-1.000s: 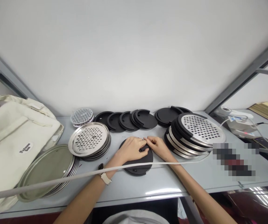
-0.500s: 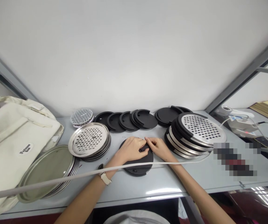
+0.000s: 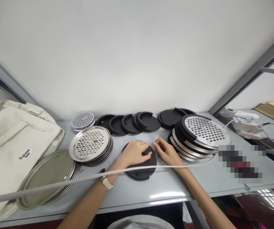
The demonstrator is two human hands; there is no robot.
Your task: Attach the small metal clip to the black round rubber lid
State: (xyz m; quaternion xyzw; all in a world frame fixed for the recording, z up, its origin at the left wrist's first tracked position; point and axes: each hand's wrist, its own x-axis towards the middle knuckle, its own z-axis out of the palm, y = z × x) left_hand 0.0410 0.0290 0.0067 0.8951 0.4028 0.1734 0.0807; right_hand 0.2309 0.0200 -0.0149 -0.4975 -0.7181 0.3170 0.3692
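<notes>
A round black disc (image 3: 139, 170) with a raised partial rim lies flat on the grey shelf. My left hand (image 3: 135, 151) rests on its upper part, fingers curled over it and thumb pointing right. Just past the disc's right edge is my right hand (image 3: 167, 152), its thumb and fingertips drawn together. What those fingertips hold, if anything, is too small to make out. Below that hand a small shiny ring (image 3: 160, 160) shows; whether the hand touches it I cannot tell. A pale cable (image 3: 84, 176) crosses the view in front of both forearms.
Behind the disc, several black discs (image 3: 128, 123) overlap along the wall. Perforated metal plates (image 3: 90, 144) and greenish round trays (image 3: 47, 178) are stacked left, beside a cream bag (image 3: 5, 136). Metal-and-black discs (image 3: 202, 132) form a stack at right, near a white device (image 3: 247, 124).
My right hand has moved a little right, off the disc's edge, and the small ring has come into view beneath it. My left hand stays on the disc.
</notes>
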